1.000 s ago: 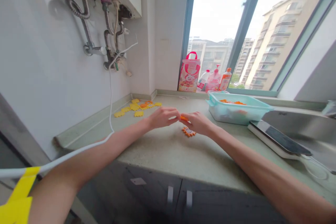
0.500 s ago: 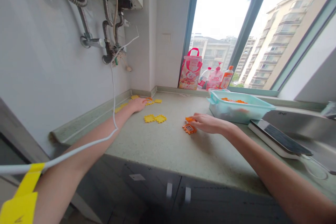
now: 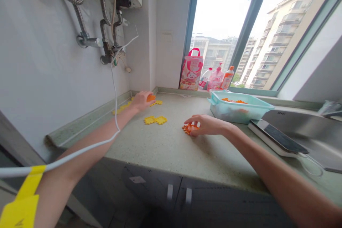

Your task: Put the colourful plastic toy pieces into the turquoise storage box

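My left hand (image 3: pixel 141 100) reaches to the back corner of the counter and closes on an orange toy piece (image 3: pixel 151 97) among yellow pieces (image 3: pixel 158 102) lying by the wall. Two joined yellow pieces (image 3: pixel 155 120) lie in the middle, a little nearer to me. My right hand (image 3: pixel 204 124) rests on the counter with its fingers curled over a small orange assembly (image 3: pixel 189 128). A teal plastic box (image 3: pixel 240 109) with orange pieces inside stands just right of that hand.
A kitchen scale (image 3: pixel 278 141) lies right of the box, beside a steel sink (image 3: pixel 315 131). A pink bag (image 3: pixel 190 69) and bottles (image 3: pixel 219 78) stand on the window sill. A white cable (image 3: pixel 115 89) hangs from the wall pipes across my left arm.
My hands were together over the orange assembly a second ago. The left hand moved away to the back corner and took an orange piece. The right hand stayed on the assembly.
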{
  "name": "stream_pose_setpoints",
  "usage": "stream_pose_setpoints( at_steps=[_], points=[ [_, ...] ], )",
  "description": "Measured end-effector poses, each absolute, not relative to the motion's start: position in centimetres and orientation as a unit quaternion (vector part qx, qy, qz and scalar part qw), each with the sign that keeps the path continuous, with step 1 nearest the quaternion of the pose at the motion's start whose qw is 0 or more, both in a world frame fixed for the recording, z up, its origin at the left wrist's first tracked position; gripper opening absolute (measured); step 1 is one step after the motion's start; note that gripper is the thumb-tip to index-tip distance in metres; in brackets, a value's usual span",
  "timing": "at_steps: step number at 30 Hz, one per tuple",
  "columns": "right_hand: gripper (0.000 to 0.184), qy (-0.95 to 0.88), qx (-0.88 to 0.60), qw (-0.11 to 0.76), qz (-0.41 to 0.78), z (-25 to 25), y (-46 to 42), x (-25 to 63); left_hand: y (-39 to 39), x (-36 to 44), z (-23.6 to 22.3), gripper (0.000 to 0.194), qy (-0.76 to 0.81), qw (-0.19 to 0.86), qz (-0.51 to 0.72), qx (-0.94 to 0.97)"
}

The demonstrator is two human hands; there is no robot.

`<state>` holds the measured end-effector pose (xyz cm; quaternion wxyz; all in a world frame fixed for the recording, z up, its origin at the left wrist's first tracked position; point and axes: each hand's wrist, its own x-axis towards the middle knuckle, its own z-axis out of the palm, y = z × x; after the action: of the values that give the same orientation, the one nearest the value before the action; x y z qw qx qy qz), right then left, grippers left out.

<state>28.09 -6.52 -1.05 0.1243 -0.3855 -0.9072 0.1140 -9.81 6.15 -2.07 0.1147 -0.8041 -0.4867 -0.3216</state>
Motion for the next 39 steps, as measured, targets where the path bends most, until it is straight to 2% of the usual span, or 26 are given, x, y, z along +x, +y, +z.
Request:
stream_pose_setpoints(
  at_steps=[4,9,14,17,19,21,25,29,39],
  points=[
    [0.044,-0.909,-0.381,0.146,0.085,-1.5,-6.2,27.9,2.8,-5.6,-1.6,0.055,-0.299,0.028,-0.316,-0.900],
    [0.040,-0.879,-0.408,0.246,-0.005,-1.4,-5.4,28.7,-0.8,-0.8,-3.3,0.067,-0.222,-0.104,-0.257,-0.935],
    [0.041,-0.832,-0.397,0.384,-0.051,-0.7,-5.6,28.4,-1.7,1.2,-4.2,0.061,-0.213,-0.092,-0.227,-0.946],
    [0.043,-0.818,-0.385,0.425,-0.035,-1.1,-6.0,27.2,-0.6,0.3,-3.5,0.040,-0.218,-0.066,-0.243,-0.943],
    [0.044,-0.832,-0.382,0.403,-0.004,-1.7,-6.2,26.2,1.0,-1.2,-3.1,0.039,-0.264,-0.024,-0.268,-0.926],
    [0.041,-0.862,-0.378,0.336,0.031,-2.6,-6.2,25.4,3.0,-3.3,-2.9,0.041,-0.340,0.027,-0.277,-0.898],
    [0.036,-0.909,-0.349,0.218,0.073,-4.0,-6.0,24.3,6.1,-7.9,-3.6,0.051,-0.503,0.069,-0.213,-0.835],
    [0.037,-0.911,-0.345,0.212,0.078,-4.3,-5.6,24.4,7.3,-10.4,-4.0,0.055,-0.545,0.048,-0.138,-0.826],
    [0.038,-0.903,-0.362,0.207,0.104,-4.1,-5.4,25.5,7.7,-12.6,-3.2,0.048,-0.635,0.106,-0.175,-0.745]
  ],
)
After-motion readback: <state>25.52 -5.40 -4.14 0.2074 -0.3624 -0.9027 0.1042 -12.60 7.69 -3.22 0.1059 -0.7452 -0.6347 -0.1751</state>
